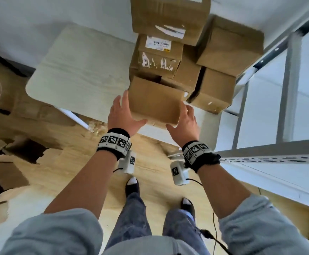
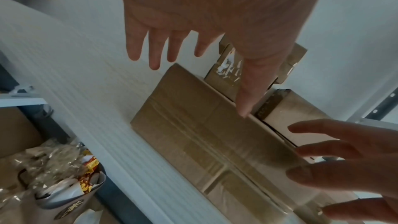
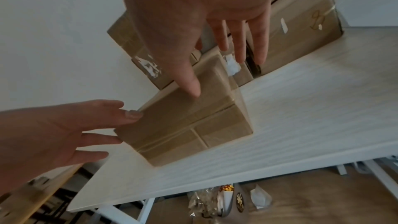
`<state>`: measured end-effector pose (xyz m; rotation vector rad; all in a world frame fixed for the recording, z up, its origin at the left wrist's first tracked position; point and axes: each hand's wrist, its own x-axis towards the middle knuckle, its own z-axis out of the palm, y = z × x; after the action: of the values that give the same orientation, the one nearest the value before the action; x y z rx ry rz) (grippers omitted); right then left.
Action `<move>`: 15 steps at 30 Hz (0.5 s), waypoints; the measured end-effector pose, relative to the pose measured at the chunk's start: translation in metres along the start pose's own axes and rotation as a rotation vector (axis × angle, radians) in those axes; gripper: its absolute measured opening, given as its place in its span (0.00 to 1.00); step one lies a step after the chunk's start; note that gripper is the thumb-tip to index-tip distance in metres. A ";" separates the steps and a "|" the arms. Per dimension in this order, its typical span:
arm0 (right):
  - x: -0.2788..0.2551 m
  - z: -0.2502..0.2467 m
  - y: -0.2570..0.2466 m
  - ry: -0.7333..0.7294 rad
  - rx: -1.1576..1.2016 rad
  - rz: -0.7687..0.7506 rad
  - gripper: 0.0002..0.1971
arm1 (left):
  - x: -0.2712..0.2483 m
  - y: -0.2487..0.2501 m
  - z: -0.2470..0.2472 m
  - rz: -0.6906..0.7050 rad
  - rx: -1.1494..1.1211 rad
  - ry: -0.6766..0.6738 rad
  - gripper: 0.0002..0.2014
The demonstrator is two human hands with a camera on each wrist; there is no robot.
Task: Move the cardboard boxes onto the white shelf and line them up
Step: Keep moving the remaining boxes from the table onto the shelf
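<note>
Several brown cardboard boxes are piled on a pale table (image 1: 80, 70). The nearest box (image 1: 155, 102) is taped and lies at the table's front edge. My left hand (image 1: 121, 112) is at its left end and my right hand (image 1: 185, 122) at its right end, both with fingers straight and spread. In the right wrist view the left thumb (image 3: 133, 113) touches the box's corner (image 3: 187, 125), and the right thumb (image 3: 191, 83) lies on its top. Behind it stand a labelled box (image 1: 157, 54) and a larger box (image 1: 170, 15). The white shelf (image 1: 271, 160) is to my right.
Two more boxes (image 1: 229, 46) (image 1: 212, 91) stand at the table's right side, close to the shelf's grey uprights (image 1: 289, 89). Flattened cardboard (image 1: 21, 107) covers the floor at left. A bin of wrappers (image 2: 64, 168) sits under the table. A cable (image 1: 214, 238) trails by my feet.
</note>
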<state>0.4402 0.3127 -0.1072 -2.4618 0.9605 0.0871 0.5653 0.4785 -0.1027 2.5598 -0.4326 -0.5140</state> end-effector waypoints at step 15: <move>0.001 0.012 -0.010 0.056 0.188 0.043 0.49 | 0.012 0.000 -0.004 0.044 -0.107 -0.075 0.61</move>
<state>0.4489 0.3239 -0.1135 -2.2825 0.9984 -0.0560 0.5775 0.4751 -0.1027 2.4296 -0.4743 -0.6027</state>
